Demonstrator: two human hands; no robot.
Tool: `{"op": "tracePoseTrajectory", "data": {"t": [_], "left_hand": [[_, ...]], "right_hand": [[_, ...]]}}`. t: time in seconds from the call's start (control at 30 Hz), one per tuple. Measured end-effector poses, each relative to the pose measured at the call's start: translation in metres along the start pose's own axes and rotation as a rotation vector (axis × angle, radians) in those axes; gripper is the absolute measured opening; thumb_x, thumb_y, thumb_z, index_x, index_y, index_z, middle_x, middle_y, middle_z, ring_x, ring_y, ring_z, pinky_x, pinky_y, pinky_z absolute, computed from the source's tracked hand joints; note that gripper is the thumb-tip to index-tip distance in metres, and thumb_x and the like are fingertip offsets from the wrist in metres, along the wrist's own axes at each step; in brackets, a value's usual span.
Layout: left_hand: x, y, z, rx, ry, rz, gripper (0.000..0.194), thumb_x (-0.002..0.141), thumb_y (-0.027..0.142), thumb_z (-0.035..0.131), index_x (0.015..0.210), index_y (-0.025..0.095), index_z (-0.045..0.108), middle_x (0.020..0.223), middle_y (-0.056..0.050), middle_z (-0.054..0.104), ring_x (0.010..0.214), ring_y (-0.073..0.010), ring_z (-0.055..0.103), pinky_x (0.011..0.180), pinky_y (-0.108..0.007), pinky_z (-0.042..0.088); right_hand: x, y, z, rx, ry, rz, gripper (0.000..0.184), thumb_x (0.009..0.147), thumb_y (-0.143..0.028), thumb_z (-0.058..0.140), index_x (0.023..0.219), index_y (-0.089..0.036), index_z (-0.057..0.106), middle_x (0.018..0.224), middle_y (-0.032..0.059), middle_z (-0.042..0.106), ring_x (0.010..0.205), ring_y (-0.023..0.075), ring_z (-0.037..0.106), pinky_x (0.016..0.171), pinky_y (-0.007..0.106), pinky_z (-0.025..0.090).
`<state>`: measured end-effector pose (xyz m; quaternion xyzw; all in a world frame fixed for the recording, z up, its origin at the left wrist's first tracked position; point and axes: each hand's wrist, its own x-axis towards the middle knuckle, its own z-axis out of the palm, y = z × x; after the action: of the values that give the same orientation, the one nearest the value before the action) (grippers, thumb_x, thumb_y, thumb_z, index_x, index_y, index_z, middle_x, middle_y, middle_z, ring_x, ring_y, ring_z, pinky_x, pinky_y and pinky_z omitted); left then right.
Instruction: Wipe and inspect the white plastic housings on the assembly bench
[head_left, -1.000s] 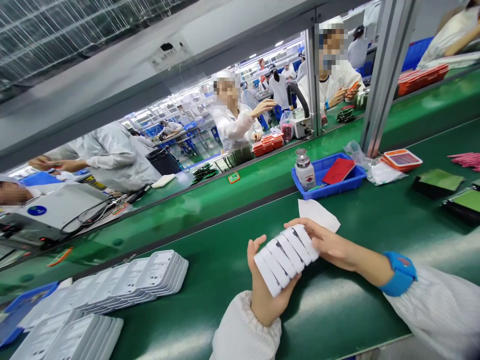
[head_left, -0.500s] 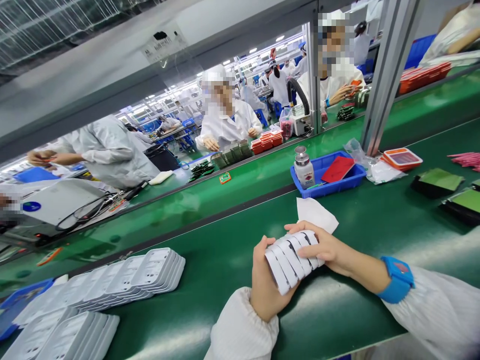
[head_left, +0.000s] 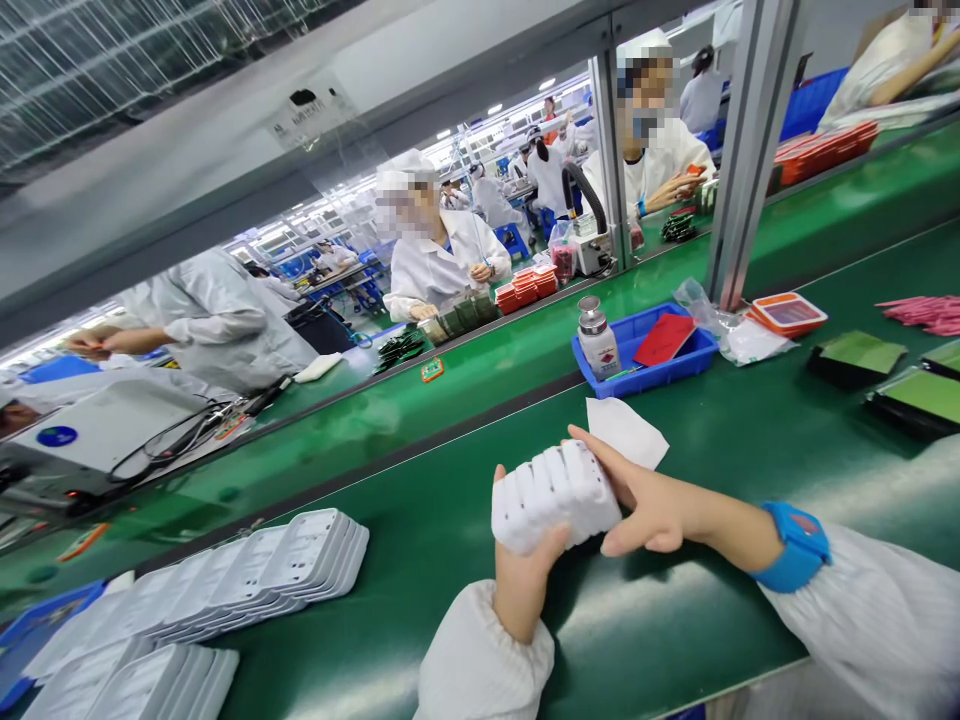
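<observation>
1. The left hand [head_left: 525, 568] grips a row of white casings [head_left: 555, 495], thumb across the near side, over the green worktop [head_left: 420, 590].
2. At three o'clock from them, the right hand [head_left: 664, 507] is spread open, its forefinger along their right end, thumb out.
3. A white sheet [head_left: 634, 435] lies at two o'clock; a blue tray [head_left: 679, 373] holding a bottle [head_left: 598, 352], one o'clock.
4. Stacked pale trays [head_left: 300, 550] sit toward eight o'clock.

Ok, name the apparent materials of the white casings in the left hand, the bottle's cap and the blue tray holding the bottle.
White casings: probably moulded plastic, smooth and low-sheen, judging by matching rounded corners.
Bottle's cap: seemingly polished metal, silvery with bright highlights.
Blue tray: likely plastic, slightly glossy, evenly coloured.
</observation>
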<state>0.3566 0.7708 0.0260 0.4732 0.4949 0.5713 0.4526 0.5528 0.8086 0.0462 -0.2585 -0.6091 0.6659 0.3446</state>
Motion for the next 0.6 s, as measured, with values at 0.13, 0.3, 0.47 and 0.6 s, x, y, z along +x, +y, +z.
{"op": "tracePoseTrajectory", "data": {"t": [0.13,0.3,0.47,0.6], "left_hand": [[0.003,0.003,0.010,-0.318,0.058,-0.278,0.070,0.075,0.043,0.065,0.136,0.018,0.040,0.124,-0.011,0.059,0.120,-0.0291,0.052,0.098,-0.040,0.044],[-0.002,0.017,0.033,-0.661,0.012,-0.608,0.051,0.076,0.040,0.062,0.122,0.021,0.054,0.106,-0.008,0.068,0.095,-0.0287,0.065,0.075,-0.039,0.053],[-0.008,0.022,0.048,-0.850,-0.123,-0.788,0.045,0.079,0.047,0.058,0.111,0.016,0.060,0.091,-0.009,0.070,0.076,-0.0247,0.066,0.068,-0.037,0.052],[-0.008,0.020,0.049,-0.925,-0.193,-0.852,0.048,0.077,0.052,0.058,0.098,0.010,0.065,0.081,-0.011,0.068,0.072,-0.0237,0.065,0.067,-0.033,0.050]], "right_hand": [[-0.006,-0.012,-0.006,-0.323,-0.039,-0.117,0.106,0.067,-0.024,0.076,0.149,-0.028,0.010,0.151,0.0094,0.019,0.136,0.0303,0.023,0.109,0.043,0.026],[-0.004,-0.018,-0.013,-0.523,-0.025,-0.400,0.087,0.071,-0.028,0.072,0.145,-0.022,0.027,0.152,0.0111,0.016,0.139,0.0305,0.012,0.112,0.047,0.013],[0.000,-0.014,-0.011,-0.305,0.186,-0.403,0.063,0.074,-0.049,0.067,0.127,-0.022,0.048,0.127,0.0106,0.048,0.117,0.0306,0.046,0.101,0.043,0.035],[0.002,-0.006,-0.005,-0.037,0.289,-0.291,0.057,0.082,-0.062,0.052,0.122,-0.022,0.047,0.122,0.0097,0.050,0.111,0.0293,0.050,0.093,0.040,0.041]]}}
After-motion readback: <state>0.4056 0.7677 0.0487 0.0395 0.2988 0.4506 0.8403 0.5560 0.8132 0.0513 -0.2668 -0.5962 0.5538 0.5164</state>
